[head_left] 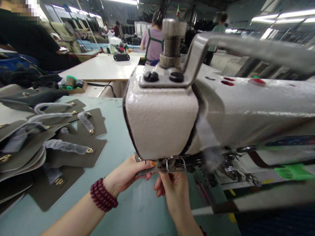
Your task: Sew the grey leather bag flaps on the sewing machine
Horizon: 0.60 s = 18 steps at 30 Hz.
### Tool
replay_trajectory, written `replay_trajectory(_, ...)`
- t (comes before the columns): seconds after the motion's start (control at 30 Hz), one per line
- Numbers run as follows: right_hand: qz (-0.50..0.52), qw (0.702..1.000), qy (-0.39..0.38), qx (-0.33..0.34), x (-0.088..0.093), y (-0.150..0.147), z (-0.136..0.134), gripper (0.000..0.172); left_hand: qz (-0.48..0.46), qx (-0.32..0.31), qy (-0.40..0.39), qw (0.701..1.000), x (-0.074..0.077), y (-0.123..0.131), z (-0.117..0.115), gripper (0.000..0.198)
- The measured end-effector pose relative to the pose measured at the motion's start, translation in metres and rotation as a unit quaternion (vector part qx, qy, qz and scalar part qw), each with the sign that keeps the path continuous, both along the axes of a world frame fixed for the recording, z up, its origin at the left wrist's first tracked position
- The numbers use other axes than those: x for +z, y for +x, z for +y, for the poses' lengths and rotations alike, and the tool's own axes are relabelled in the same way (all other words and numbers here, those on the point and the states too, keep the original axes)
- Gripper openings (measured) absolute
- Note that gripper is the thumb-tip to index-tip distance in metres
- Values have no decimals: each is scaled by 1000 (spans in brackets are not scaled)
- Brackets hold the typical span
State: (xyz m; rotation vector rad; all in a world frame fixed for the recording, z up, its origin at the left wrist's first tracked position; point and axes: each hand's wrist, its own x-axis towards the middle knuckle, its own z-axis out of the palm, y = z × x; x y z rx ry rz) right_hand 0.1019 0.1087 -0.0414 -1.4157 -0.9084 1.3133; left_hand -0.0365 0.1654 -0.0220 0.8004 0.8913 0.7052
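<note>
Being pinched by the left hand (128, 175) and right hand (173, 191), a piece (144, 172) was held under the machine (159, 124); the pile (69, 154) left of them seemed not yet sewn.

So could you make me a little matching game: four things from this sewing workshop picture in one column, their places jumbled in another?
1 bead bracelet
2 sewing machine head
3 grey pieces
4 black pouch

A on the far white table
B piled at the left of the green table
C around the left wrist
D just above left hand and right hand

Pairs: 1-C, 2-D, 3-B, 4-A
</note>
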Motion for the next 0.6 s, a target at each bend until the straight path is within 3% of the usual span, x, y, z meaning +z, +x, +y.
replay_trajectory(0.17,-20,1000,-15,-12,4,-4,1,47,-6,-10,-11,1000,-6,-3,4,12)
replay_trajectory(0.4,-37,999,-8,-29,8,-8,0,38,9,-18,5,1000,6,-3,10,18)
replay_trajectory(0.6,-27,1000,10,8,7,-5,-5,37,14,-25,6,1000,14,-3,13,16)
